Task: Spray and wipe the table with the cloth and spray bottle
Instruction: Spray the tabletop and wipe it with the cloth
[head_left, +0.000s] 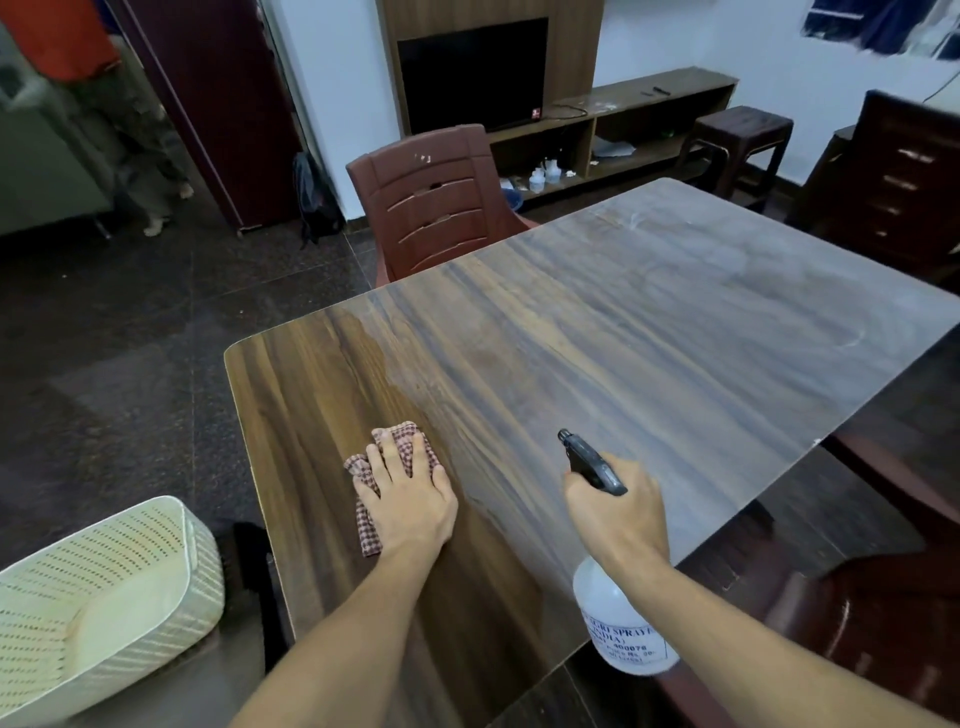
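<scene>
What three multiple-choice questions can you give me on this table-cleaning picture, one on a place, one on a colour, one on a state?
1. Where on the table is the cloth?
A. at the far edge
B. under the left hand, near the near left corner
C. at the right edge

2. What colour is the head of the spray bottle?
A. black
B. red
C. yellow

3. What is the right hand doing?
A. lying flat
B. hanging empty
C. gripping the spray bottle

Answers:
1 B: straight fingers press the checked cloth onto the wood.
2 A: the dark nozzle sticks out above the knuckles, over a clear body.
3 C: the fingers curl round the bottle's neck and hold it above the table.
</scene>
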